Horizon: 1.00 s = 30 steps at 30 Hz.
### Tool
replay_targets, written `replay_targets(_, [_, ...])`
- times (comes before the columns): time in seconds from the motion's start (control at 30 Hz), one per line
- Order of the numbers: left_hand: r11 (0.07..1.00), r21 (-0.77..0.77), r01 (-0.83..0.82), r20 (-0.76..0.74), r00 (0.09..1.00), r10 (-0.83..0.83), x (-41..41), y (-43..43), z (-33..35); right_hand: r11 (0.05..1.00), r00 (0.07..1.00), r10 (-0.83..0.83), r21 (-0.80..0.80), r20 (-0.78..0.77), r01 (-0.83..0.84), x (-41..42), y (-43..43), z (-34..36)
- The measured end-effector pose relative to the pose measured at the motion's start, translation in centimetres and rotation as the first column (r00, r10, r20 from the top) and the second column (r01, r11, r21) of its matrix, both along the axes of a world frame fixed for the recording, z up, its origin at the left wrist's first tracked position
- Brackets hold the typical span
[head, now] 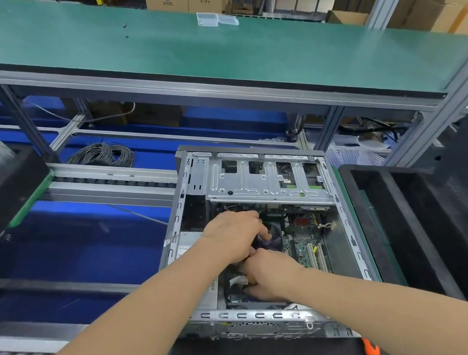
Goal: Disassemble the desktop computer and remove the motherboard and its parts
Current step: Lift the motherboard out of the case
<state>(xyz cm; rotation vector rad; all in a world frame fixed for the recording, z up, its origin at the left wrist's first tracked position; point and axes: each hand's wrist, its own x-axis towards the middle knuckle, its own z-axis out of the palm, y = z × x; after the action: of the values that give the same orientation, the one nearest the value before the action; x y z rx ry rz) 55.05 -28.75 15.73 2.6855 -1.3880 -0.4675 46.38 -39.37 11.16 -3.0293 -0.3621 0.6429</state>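
Desktop case (277, 312) lies open on worktop (372, 250); motherboard (306, 242) inside, likely stiff but fragile, hold by edges. Left hand (235, 235) fingers pinch soft purple cable (268, 240); right hand (271, 275) fingers curled low among wiring (231, 291), grip hidden.

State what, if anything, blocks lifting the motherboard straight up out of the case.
The drive cage spans the far end of the case, and purple cables cross the motherboard under the left hand and right hand. Its right part lies uncovered.
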Motion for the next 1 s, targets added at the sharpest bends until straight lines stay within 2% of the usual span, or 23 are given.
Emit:
replay_targets(0.07, [0.999,-0.017,-0.036,-0.018,0.999,0.035,0.0,-0.4,0.0,0.999,1.000,-0.023,0.039,0.000,0.023,0.0,-0.2,-0.2])
replay_targets(0.2, [0.997,-0.007,-0.072,-0.045,0.996,0.072,0.2,-0.9,0.0,0.999,0.999,-0.039,0.004,0.002,0.039,-0.1,0.0,-0.7])
replay_targets(0.3, [0.996,0.003,-0.087,-0.065,0.994,0.087,0.3,-1.1,-0.1,0.995,0.996,-0.081,0.060,-0.047,0.084,-0.1,-0.1,-0.9])
replay_targets(0.4, [0.995,-0.012,-0.102,-0.075,0.992,0.101,0.4,-1.2,-0.2,0.978,0.985,-0.172,0.116,-0.006,0.171,0.0,-0.1,-0.8])
replay_targets(0.53, [0.993,0.021,-0.117,-0.108,0.987,0.118,0.4,-1.2,-0.1,0.983,0.994,-0.103,0.147,-0.033,0.107,-0.4,-0.3,-0.8])
replay_targets(0.67, [0.989,0.021,-0.144,-0.110,0.983,0.145,0.3,-1.4,0.0,0.972,0.988,-0.154,0.182,0.014,0.149,-0.3,-0.3,0.0])
replay_targets(0.8, [0.971,-0.009,-0.241,-0.138,0.962,0.237,0.3,-2.0,-0.2,0.944,0.993,-0.119,0.314,0.027,0.105,-0.7,0.1,1.0])
replay_targets(0.87, [0.978,0.002,-0.210,-0.134,0.969,0.208,0.3,-1.8,-0.3,0.942,0.986,-0.168,0.297,0.020,0.154,-0.8,-0.6,1.5])
replay_targets(1.0, [1.000,0.009,-0.030,-0.036,0.999,0.030,0.4,-0.5,-0.1,0.864,0.941,-0.333,0.418,0.058,0.280,-1.0,-1.3,2.0])
